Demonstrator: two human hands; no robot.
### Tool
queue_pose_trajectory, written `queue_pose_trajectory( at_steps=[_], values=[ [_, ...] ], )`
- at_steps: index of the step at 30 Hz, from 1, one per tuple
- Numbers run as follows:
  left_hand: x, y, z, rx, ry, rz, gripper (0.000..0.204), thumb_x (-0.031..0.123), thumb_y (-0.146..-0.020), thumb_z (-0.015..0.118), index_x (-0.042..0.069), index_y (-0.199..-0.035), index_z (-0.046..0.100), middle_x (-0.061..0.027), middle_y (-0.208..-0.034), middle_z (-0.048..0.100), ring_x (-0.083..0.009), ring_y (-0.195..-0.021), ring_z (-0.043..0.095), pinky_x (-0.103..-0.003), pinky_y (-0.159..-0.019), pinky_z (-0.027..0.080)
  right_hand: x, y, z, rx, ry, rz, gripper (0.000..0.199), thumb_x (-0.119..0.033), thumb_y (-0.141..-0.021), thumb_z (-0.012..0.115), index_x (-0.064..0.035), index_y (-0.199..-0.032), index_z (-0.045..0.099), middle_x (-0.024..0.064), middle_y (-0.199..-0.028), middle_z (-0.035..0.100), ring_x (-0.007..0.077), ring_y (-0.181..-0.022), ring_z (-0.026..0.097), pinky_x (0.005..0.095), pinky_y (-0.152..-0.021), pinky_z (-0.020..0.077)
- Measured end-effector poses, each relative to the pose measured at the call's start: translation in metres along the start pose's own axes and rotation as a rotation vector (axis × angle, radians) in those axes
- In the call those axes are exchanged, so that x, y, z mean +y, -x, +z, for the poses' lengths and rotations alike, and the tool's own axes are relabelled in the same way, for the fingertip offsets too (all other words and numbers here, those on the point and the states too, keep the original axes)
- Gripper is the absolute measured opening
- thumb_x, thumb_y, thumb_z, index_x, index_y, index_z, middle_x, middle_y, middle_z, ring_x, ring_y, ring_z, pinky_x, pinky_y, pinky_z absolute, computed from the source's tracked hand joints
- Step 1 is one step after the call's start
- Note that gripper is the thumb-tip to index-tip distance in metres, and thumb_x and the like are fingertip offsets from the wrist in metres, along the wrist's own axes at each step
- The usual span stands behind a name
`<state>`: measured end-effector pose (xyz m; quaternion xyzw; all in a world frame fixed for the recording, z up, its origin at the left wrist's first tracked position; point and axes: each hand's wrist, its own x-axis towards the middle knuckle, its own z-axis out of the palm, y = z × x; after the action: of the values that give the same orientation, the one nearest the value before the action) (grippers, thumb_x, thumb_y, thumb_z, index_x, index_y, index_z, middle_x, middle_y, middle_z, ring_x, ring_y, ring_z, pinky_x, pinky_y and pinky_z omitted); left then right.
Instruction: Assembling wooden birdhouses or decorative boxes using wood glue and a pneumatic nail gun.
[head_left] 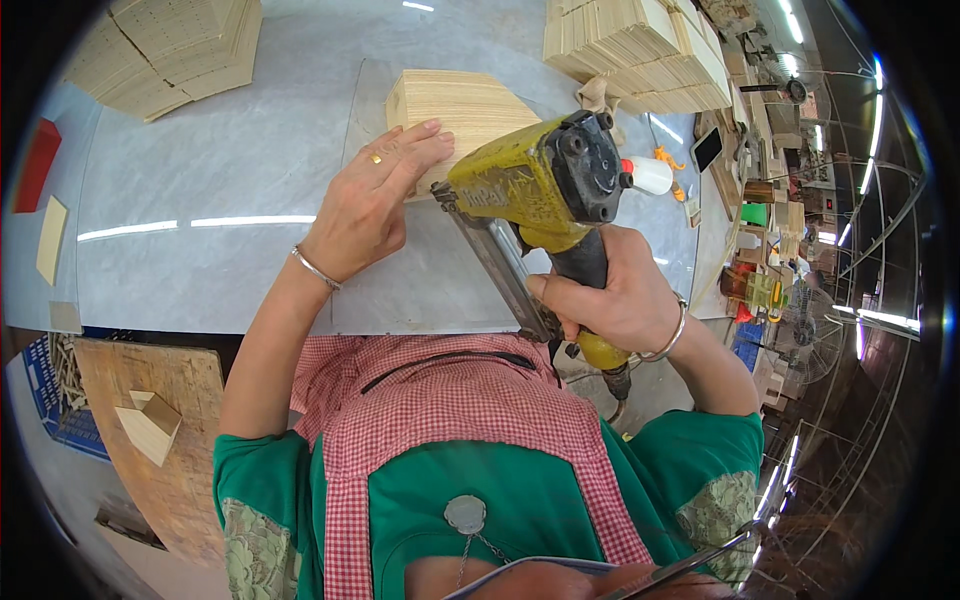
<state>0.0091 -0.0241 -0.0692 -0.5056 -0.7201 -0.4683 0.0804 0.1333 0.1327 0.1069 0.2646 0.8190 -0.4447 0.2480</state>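
Observation:
A yellow and black pneumatic nail gun (510, 185) is in my right hand (635, 295), the fingers wrapped round its dark grip. Its nose points left, at the near edge of a pale wooden block-like piece (460, 105) on the grey table. Whether the nose touches the wood I cannot tell. My left hand (375, 195) lies on the left part of that piece, fingers stretched out flat and pressing it from above. The gun's body hides the piece's right near side. A hose fitting (617, 380) hangs from the bottom of the gun's handle.
Stacks of thin wooden boards stand at the far left (170, 50) and far right (640, 50) of the table (240, 270). A white bottle (652, 175) and a tablet (707, 150) lie to the right. At the lower left, a small wooden piece (150, 425) rests on a brown board (190, 370).

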Motion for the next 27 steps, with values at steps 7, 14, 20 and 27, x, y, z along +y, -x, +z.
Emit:
queue_pose_trajectory(
  at_steps=[7,14,20,27],
  values=[
    [0.001,-0.002,-0.001,0.000,-0.018,0.004,0.066,-0.017,-0.058,0.055,0.005,-0.120,0.051,-0.0095,-0.123,0.058,-0.0270,-0.123,0.050,-0.041,-0.105,0.041,0.008,-0.002,0.002,0.055,0.062,-0.134,0.020,-0.013,-0.079,0.065,0.0049,-0.082,0.057,0.0037,-0.055,0.058,0.0084,-0.048,0.055,0.0246,-0.046,0.0417],
    [0.002,-0.002,-0.001,-0.018,-0.045,0.012,0.063,-0.015,-0.061,0.053,0.005,-0.121,0.051,-0.0092,-0.123,0.058,-0.0269,-0.122,0.050,-0.041,-0.105,0.041,0.006,0.011,-0.006,0.052,-0.014,-0.008,0.031,-0.018,-0.076,0.067,0.0066,-0.092,0.056,0.0094,-0.061,0.061,0.0138,-0.049,0.058,0.0290,-0.049,0.0469],
    [0.009,-0.005,-0.003,-0.035,-0.050,0.007,0.041,-0.003,-0.072,0.065,0.004,-0.112,0.060,-0.0074,-0.121,0.060,-0.0254,-0.121,0.052,-0.038,-0.101,0.044,0.056,0.035,-0.031,0.298,-0.211,-0.022,0.020,-0.011,-0.080,0.065,0.0035,-0.089,0.055,0.0023,-0.058,0.056,0.0110,-0.046,0.055,0.0249,-0.044,0.0441],
    [0.010,-0.005,0.003,0.018,-0.114,0.039,0.033,0.007,-0.074,0.071,0.004,-0.106,0.064,-0.0073,-0.118,0.062,-0.0251,-0.119,0.054,-0.036,-0.097,0.047,0.163,0.039,-0.062,0.601,-0.079,0.050,0.021,-0.011,-0.080,0.063,0.0050,-0.088,0.053,0.0036,-0.057,0.054,0.0113,-0.043,0.053,0.0267,-0.040,0.0446]
  ],
)
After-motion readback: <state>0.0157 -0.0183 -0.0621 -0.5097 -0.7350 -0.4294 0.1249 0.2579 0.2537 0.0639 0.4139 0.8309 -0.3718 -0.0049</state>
